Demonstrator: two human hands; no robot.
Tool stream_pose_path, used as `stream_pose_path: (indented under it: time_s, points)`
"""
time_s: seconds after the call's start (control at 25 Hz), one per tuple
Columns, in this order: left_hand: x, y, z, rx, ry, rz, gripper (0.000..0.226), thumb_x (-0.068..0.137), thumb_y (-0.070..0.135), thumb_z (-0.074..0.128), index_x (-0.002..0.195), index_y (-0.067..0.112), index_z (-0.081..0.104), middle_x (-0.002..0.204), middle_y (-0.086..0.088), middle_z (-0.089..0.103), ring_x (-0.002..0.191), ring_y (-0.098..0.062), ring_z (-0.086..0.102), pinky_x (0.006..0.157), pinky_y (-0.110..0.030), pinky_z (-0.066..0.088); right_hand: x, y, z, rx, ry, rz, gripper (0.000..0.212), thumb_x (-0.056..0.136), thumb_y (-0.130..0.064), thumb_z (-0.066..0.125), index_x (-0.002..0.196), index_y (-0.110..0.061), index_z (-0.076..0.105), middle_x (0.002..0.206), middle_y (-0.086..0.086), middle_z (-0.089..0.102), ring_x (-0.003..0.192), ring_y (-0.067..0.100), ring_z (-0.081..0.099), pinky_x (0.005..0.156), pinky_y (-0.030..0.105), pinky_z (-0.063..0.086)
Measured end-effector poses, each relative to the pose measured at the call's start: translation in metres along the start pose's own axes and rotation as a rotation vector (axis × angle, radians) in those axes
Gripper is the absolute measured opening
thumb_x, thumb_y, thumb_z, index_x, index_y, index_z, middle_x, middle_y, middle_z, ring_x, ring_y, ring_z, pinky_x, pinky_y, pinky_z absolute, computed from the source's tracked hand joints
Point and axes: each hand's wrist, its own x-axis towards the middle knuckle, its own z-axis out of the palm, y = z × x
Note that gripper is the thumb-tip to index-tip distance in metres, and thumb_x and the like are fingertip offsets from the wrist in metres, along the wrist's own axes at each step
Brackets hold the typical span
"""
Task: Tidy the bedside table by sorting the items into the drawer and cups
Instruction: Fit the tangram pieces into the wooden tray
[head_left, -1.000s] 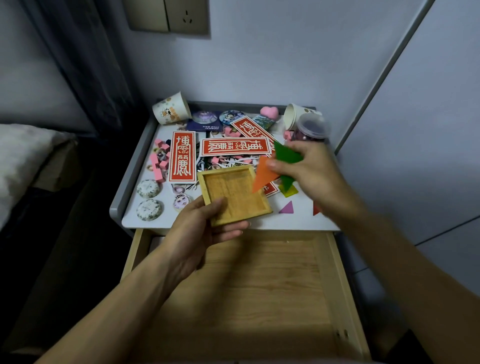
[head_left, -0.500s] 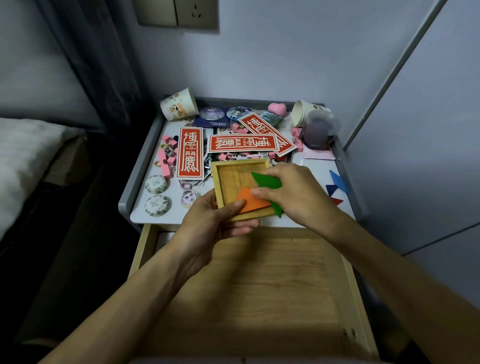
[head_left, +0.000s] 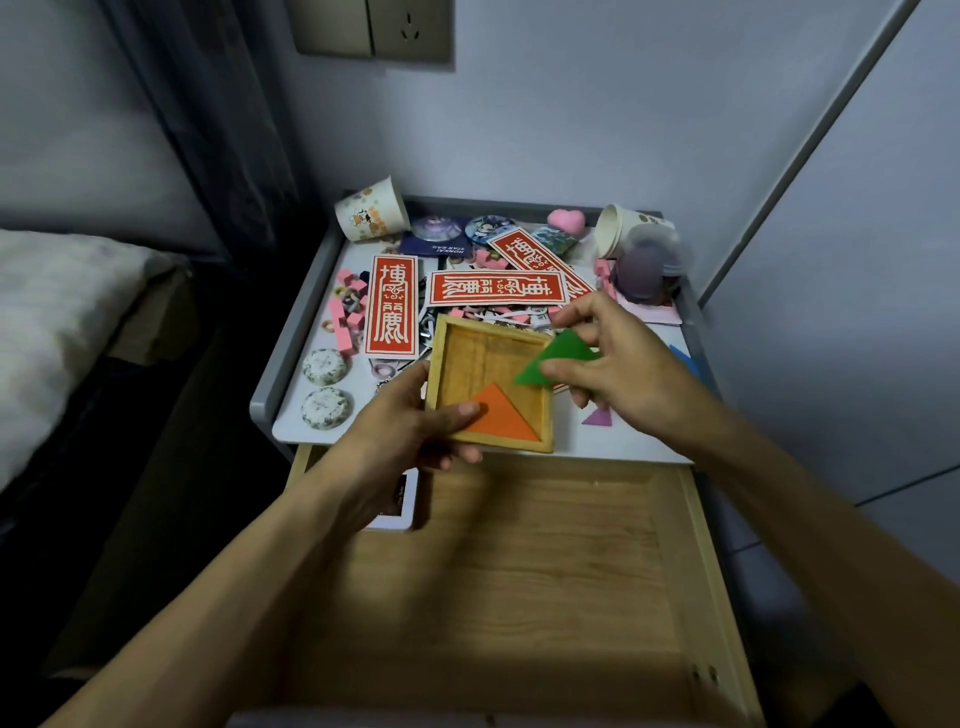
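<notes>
1. Head view, the writing: three red stickers (head_left: 390, 306) with white Chinese characters lie in the middle of the bedside table (head_left: 291, 343). One stands lengthwise at the left and two lie across behind the tray. I cannot read them with certainty. A dark card (head_left: 436, 248) at the back carries the words "HONKAI STAR RAIL", seen upside down.
2. The left hand (head_left: 400, 431) grips the wooden tray (head_left: 467, 358) at its lower left corner, with the thumb curled on top and the other fingers under it. The tray is in the centre of the frame, over the front edge of the table.
3. The right hand (head_left: 618, 369) pinches the green triangle (head_left: 558, 356) between thumb and fingers, at the right edge of the tray.
4. The orange triangle (head_left: 501, 413) lies flat inside the tray, in its lower part, touching the tip of the left thumb.
5. Edges and room: a raised grey rim runs along the left, back and right sides of the table.
   - The drawer (head_left: 545, 571) is pulled open in the lower half of the frame and its wooden floor is mostly bare.
   - A white-edged card (head_left: 397, 504) lies in the drawer's upper left corner, partly under the left wrist.
   - A printed paper cup (head_left: 371, 215) is at the back left corner, and a second cup (head_left: 618, 231) lies on its side at the back right.
   - A purple triangle (head_left: 597, 417) lies on white surface just right of the tray.
6. Half a second ago the right hand held both triangles over the tray. Now it holds only the green one.
</notes>
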Motion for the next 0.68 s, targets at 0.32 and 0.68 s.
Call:
stream_pose_path:
  time_s: [0.32, 0.68]
  points:
    - [-0.004, 0.007, -0.007, 0.065, -0.051, 0.001, 0.034, 0.091, 0.005, 0.062, 0.119, 0.024, 0.057, 0.091, -0.004, 0.076, 0.055, -0.018, 0.063, 0.05, -0.021, 0.046, 0.002, 0.009, 0.001, -0.376, -0.088, -0.28, 0.028, 0.086, -0.029, 0.07, 0.113, -0.037, 0.07, 0.11, -0.012, 0.07, 0.099, 0.006, 0.06, 0.078, 0.026, 0.05]
    - [-0.003, 0.008, -0.016, 0.041, -0.087, -0.057, 0.035, 0.09, 0.005, 0.063, 0.121, 0.019, 0.057, 0.092, -0.011, 0.073, 0.058, -0.019, 0.062, 0.046, -0.02, 0.046, 0.001, 0.009, 0.018, -0.507, 0.034, -0.338, 0.044, 0.079, -0.036, 0.075, 0.12, -0.027, 0.061, 0.113, -0.01, 0.044, 0.109, 0.006, 0.039, 0.087, 0.02, 0.037]
